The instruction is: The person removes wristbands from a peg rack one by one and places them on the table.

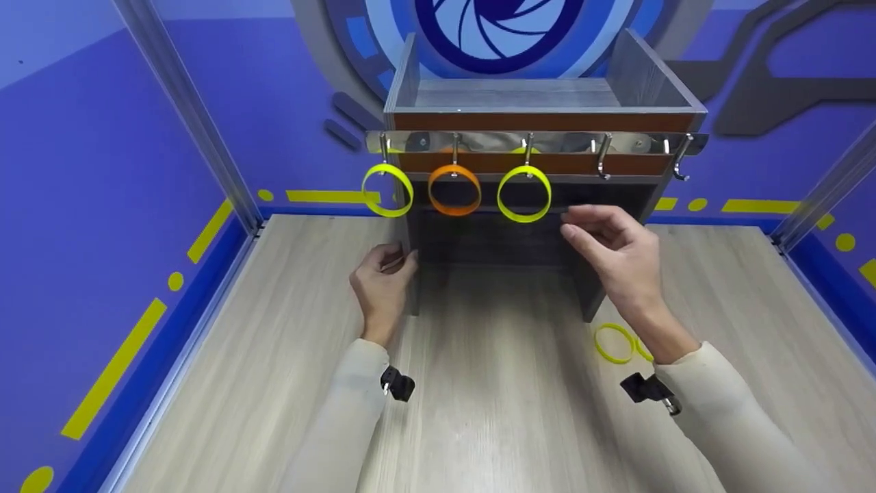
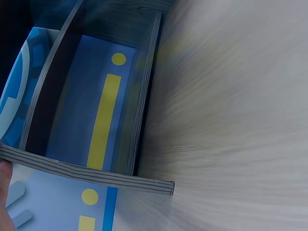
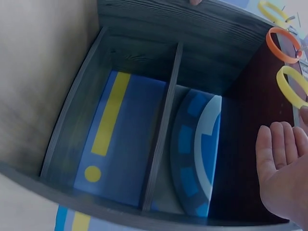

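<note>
A grey wooden shelf [image 1: 493, 93] carries a metal hook rail [image 1: 472, 142] along its front. From three of its hooks hang a yellow ring [image 1: 367, 200], an orange ring [image 1: 433, 200] and another yellow ring [image 1: 503, 203]. My right hand [image 1: 626, 257] is held just right of that last ring, thumb and fingers apart with nothing between them. In the right wrist view its fingers lie nearly straight below the ring. My left hand [image 1: 382, 284] grips the front edge of the shelf's left side panel [image 2: 130, 181], thumb at the edge and fingers on the outer side.
On the wooden table [image 1: 493, 424], a loose yellow ring [image 1: 597, 348] lies right of the shelf, with a second one [image 1: 642, 350] partly hidden by my right forearm. Two hooks at the rail's right end hold no ring. Blue patterned walls [image 1: 89, 171] surround the table's back and sides.
</note>
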Motion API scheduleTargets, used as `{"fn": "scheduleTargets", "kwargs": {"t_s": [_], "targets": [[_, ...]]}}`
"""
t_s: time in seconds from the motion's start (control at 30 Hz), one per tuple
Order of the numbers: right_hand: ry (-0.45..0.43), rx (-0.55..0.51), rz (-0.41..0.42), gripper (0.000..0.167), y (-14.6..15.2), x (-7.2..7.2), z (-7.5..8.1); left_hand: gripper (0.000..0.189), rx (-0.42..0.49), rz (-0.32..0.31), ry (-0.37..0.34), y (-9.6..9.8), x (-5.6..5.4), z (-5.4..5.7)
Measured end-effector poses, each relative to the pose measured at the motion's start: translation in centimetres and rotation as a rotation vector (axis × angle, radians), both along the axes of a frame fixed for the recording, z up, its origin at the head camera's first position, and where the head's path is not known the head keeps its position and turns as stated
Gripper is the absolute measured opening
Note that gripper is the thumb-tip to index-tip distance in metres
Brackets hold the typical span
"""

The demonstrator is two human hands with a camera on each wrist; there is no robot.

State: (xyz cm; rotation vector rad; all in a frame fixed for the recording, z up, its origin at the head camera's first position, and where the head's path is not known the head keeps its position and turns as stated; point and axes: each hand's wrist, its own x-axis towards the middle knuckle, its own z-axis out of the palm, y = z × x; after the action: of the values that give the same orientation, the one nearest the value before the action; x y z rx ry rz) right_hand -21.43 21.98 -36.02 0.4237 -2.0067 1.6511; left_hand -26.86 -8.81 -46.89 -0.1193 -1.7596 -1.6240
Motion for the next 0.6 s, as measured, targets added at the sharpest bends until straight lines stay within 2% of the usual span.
{"fn": "scheduleTargets", "kwargs": {"t_s": [0.2, 0.37, 0.6], "targets": [[-0.006, -0.025, 0.021, 0.028, -1.4, -0.6, 0.2, 0.018, 0.017, 0.005, -0.005, -0.1, 0.2, -0.1], [0.002, -0.044, 0.032, 0.027, -2.1, -1.1, 0.2, 0.018, -0.001, 0.011, -0.027, 0.0, 0.2, 0.1], [0.002, -0.074, 0.039, 0.026, -2.6, -1.3, 0.3, 0.017, -0.021, 0.011, -0.013, 0.1, 0.0, 0.1]]}}
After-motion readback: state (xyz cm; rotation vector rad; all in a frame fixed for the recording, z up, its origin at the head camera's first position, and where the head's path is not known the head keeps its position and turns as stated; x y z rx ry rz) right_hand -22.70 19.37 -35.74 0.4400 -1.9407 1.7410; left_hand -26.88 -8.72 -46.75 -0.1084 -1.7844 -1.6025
